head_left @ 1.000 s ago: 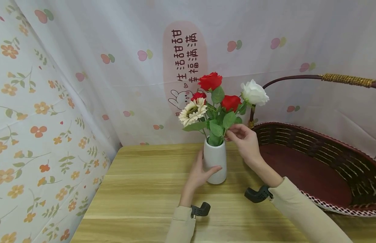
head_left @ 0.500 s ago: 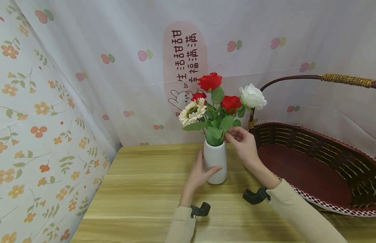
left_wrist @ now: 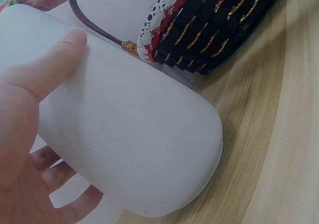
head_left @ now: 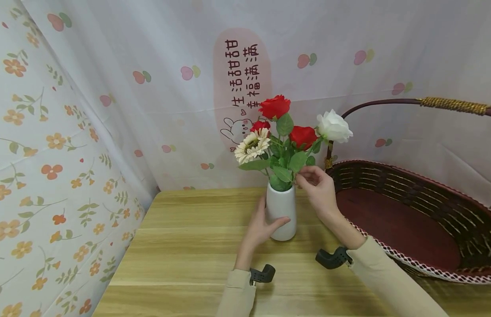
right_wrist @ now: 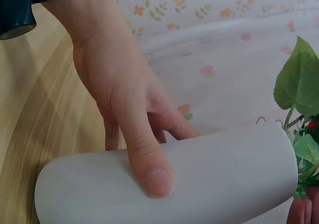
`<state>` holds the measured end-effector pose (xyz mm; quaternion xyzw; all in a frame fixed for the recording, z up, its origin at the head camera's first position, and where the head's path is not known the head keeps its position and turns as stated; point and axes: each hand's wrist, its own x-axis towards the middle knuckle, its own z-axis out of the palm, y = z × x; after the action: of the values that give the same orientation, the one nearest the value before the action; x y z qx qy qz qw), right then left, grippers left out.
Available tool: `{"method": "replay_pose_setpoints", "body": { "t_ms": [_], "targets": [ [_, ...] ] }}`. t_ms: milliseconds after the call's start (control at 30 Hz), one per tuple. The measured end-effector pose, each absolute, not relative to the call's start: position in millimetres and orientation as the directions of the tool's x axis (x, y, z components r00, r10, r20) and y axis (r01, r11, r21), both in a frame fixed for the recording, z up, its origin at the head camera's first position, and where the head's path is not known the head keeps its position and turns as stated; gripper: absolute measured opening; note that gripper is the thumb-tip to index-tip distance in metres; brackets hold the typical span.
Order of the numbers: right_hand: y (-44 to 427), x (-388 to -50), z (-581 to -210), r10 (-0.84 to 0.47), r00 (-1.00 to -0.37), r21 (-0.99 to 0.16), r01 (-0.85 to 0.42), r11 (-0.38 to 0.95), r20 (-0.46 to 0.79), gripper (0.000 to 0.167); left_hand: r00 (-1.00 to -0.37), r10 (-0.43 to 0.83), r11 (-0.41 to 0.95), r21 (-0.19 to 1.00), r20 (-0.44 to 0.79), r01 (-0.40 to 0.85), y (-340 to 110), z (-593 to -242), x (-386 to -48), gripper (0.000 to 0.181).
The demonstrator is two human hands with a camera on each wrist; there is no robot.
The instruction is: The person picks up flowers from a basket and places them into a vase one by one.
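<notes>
A white vase (head_left: 282,215) stands upright on the wooden table, holding several flowers with green leaves. My left hand (head_left: 258,226) grips its side, thumb across the front and fingers round the back, as the left wrist view also shows. At the vase's mouth, my right hand (head_left: 319,190) pinches the stem of a white rose (head_left: 334,127), which leans out to the right. Leaves partly cover that stem. Red roses (head_left: 275,107) and a cream sunflower (head_left: 252,146) fill the rest of the bunch. In the right wrist view, only fingertips (right_wrist: 303,211) of my right hand show beside the leaves.
A dark woven basket (head_left: 396,229) with a lace-trimmed rim and tall arched handle (head_left: 453,103) stands close on the right. Patterned cloth (head_left: 170,110) hangs behind the table (head_left: 190,246) and along its left side.
My right hand has moved slightly down, and the white rose has come down with it, closer to the red rose beside it. My left hand stays on the vase.
</notes>
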<state>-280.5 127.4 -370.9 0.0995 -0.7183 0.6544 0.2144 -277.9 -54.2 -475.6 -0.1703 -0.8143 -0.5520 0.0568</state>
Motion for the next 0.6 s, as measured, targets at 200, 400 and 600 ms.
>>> {"method": "replay_pose_setpoints", "body": {
  "t_ms": [200, 400, 600],
  "targets": [
    [126.7, -276.7, -366.9, 0.142, -0.888, -0.898, -0.427, 0.104, 0.438, 0.017, -0.937, 0.212, 0.336, 0.88, 0.278, 0.337, -53.4, -475.0, -277.1, 0.096],
    [127.8, -274.2, -366.4, 0.146, -0.895, -0.906, -0.415, 0.081, 0.422, 0.018, -0.936, 0.214, 0.33, 0.881, 0.279, 0.338, -53.3, -474.4, -276.6, 0.097],
    [128.3, -272.7, -367.3, 0.15, -0.899, -0.911, -0.411, 0.038, 0.412, 0.02, -0.935, 0.211, 0.328, 0.881, 0.284, 0.342, -53.3, -474.6, -277.0, 0.096]
  ]
}}
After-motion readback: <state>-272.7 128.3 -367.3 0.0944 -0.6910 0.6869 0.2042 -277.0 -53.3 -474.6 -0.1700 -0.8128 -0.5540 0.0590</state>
